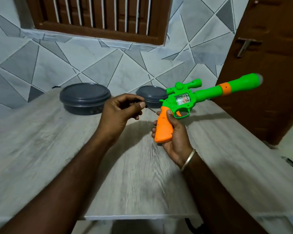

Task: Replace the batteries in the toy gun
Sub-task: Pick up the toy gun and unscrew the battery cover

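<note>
My right hand (175, 132) grips the orange handle of a green and orange toy gun (208, 93). The gun is held above the table, its long barrel pointing up and to the right, a small scope on top. My left hand (120, 112) pinches a small black screwdriver (148, 107) between thumb and fingers. Its thin metal tip points right toward the gun's handle, a short gap away. The handle's cover is closed, with small screw holes showing on its side.
A pale wood-grain table (57, 149) lies under both hands. Two dark grey lidded round containers (85, 100) (150, 96) stand at its far edge against a tiled wall. A brown door (269, 48) stands at the right.
</note>
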{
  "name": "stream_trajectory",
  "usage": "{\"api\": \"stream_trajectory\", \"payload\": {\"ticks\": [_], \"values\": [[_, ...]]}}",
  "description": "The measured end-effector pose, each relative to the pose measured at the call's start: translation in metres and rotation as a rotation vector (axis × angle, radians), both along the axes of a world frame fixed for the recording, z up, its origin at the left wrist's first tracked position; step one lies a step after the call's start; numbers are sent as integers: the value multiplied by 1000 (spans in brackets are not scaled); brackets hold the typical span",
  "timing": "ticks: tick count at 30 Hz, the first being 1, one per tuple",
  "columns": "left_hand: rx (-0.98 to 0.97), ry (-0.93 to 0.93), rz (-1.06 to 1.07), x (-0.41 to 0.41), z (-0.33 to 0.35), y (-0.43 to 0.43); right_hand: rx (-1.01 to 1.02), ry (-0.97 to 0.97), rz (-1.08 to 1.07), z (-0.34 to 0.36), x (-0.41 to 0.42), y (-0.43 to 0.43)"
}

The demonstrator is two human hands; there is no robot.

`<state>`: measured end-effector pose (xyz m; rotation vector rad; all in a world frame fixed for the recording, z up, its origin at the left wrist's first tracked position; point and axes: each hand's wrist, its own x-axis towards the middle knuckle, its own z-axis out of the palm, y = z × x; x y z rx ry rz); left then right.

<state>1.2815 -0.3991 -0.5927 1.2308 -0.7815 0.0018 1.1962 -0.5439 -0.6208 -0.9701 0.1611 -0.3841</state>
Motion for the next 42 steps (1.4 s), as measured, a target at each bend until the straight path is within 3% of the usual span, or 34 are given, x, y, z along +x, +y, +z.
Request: {"api": "stream_trajectory", "payload": {"ticks": [4,11,30,42], "values": [[61,-151,-15,-10,2,-2,8,-14,-29,-1,1,1],[131,-217,-11,-21,-8,-14,61,2,-51,-10,0,2],[169,-255,76,-27,-14,-18,81,5,-80,-10,-2,3],[231,-585,293,-32,-17,-18,112,3,-115,-7,-5,5]]}}
